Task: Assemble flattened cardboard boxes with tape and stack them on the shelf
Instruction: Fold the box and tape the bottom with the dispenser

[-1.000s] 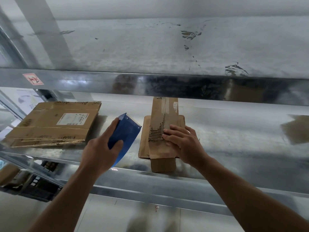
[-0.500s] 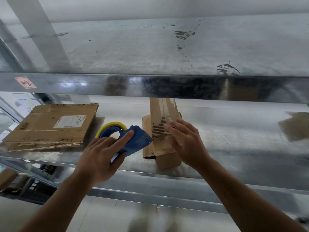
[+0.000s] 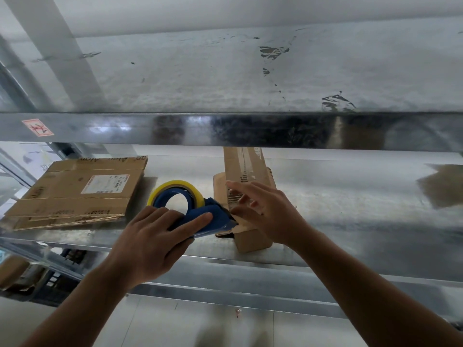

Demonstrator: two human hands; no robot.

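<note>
A small folded cardboard box (image 3: 246, 171) lies on the metal shelf (image 3: 350, 204), its near end past the shelf's middle. My left hand (image 3: 152, 236) grips a blue tape dispenser (image 3: 200, 216) with a yellowish tape roll (image 3: 175, 187), its nose pressed against the box's near left edge. My right hand (image 3: 265, 209) hovers over the box with fingers spread, thumb touching the cardboard by the dispenser's nose.
A stack of flattened cardboard boxes (image 3: 75, 194) with a white label lies at the shelf's left. The upper shelf's steel beam (image 3: 225, 128) crosses just above. A brown cardboard piece (image 3: 443, 186) shows at the far right. Crates sit below left.
My left hand tilted the dispenser flat and pushed its nose to the box's edge, baring the tape roll. My right hand lifted its fingers off the box and spread them.
</note>
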